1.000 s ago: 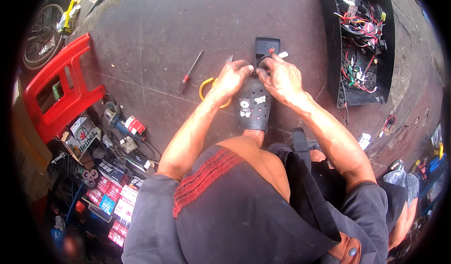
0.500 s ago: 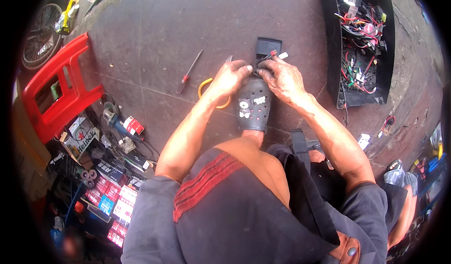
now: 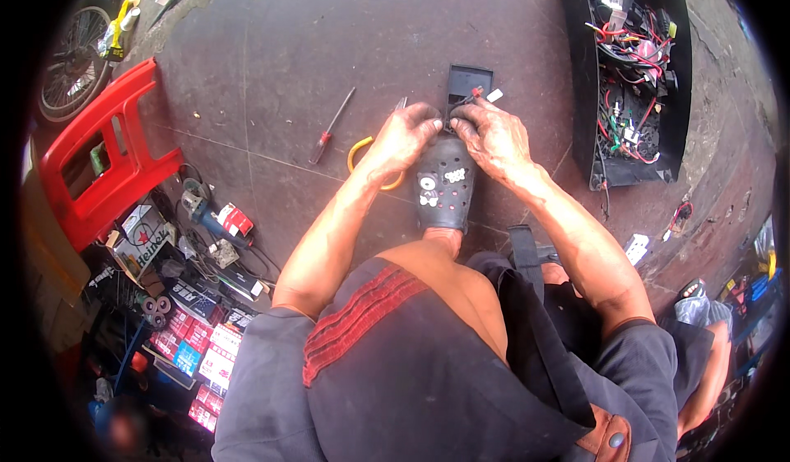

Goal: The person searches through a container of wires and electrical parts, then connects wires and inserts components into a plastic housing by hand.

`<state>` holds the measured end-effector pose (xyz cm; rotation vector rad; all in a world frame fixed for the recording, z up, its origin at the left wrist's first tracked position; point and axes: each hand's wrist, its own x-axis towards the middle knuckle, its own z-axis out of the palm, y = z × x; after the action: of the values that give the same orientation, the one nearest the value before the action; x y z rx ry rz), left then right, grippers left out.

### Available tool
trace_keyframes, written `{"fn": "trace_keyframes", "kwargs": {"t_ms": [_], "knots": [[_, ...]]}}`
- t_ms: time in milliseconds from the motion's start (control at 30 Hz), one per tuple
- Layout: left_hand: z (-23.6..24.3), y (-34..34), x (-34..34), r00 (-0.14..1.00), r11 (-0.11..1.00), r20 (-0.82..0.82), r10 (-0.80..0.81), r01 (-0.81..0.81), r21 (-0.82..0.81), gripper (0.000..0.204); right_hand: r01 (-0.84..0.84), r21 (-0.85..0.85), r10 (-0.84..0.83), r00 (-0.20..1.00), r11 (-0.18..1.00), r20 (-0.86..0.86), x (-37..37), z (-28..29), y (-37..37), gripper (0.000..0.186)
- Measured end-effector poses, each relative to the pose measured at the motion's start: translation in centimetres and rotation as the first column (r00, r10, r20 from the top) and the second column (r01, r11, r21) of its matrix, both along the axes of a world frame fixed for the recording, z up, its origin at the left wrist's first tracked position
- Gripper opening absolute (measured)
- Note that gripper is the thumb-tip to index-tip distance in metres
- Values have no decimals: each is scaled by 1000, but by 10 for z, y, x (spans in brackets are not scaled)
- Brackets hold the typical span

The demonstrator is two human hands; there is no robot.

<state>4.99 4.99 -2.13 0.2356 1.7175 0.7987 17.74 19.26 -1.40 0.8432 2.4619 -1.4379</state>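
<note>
Just beyond the toe of my black clog point(image 3: 444, 174), both hands are closed in pinches, close together. My left hand point(image 3: 415, 133) grips something dark and small that its fingers hide. My right hand point(image 3: 494, 137) pinches a dark wire; a red connector point(image 3: 476, 92) and a white connector point(image 3: 494, 95) stick out past its fingers. A shallow black plastic case point(image 3: 471, 77) lies on the floor right behind them, its near end covered by my hands. Under my left wrist lie yellow-handled pliers point(image 3: 355, 153), partly hidden. A screwdriver point(image 3: 325, 139) with a red handle rests to their left.
At the right stands a black bin point(image 3: 586, 92) full of wires and connectors. A red plastic stool point(image 3: 103, 153) lies at the left, near an angle grinder point(image 3: 202, 211) and several boxes point(image 3: 218, 355). A bicycle wheel point(image 3: 78, 67) is far left; another person's leg point(image 3: 708, 371) shows lower right.
Both hands stay at the same spot, with only slight finger movement. The red and white connectors have shifted a little to the left and up.
</note>
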Motion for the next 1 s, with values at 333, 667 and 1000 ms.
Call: {"fn": "trace_keyframes", "kwargs": {"t_ms": [333,667,1000], "knots": [[-2,-1,0,998,999,35,52,-52,-2,26,0,-37,1,1000,999,21,1,0,1,20],[0,3,-5,1000,1000,13,-1,1,-14,29,53,-63,-52,999,997,5,3,1,-1,24],[1,1,-5,985,991,-120,-127,130,22,26,13,-28,-10,993,1000,122,-7,10,-1,24]]}}
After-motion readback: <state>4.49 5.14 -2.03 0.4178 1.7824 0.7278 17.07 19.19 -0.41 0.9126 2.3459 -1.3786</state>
